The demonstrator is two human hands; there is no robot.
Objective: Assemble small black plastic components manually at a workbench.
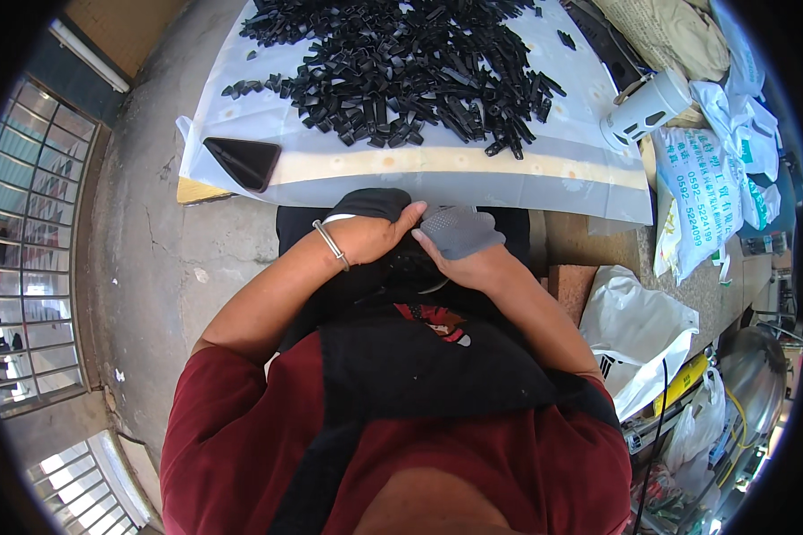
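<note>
My left hand [379,218], in a black glove with the thumb bare and a metal bangle [330,243] at the wrist, is curled over my lap at the table's near edge. Against it rests my right hand [462,234], wearing a grey dotted glove, its thumb also bare. Both hands are closed with the thumbs almost meeting; whatever lies between the fingers is hidden. Just beyond them is the table's translucent plastic cover [589,183]. Farther up, a large heap of small black plastic pieces [393,76] spreads over it. A black apron [428,366] covers my front.
A dark phone [248,162] lies at the table's near left corner. At the right edge a white cup [647,109] stands beside a printed plastic sack [698,205]. A white plastic bag [633,321] sits lower right. A barred window [36,241] is on the left.
</note>
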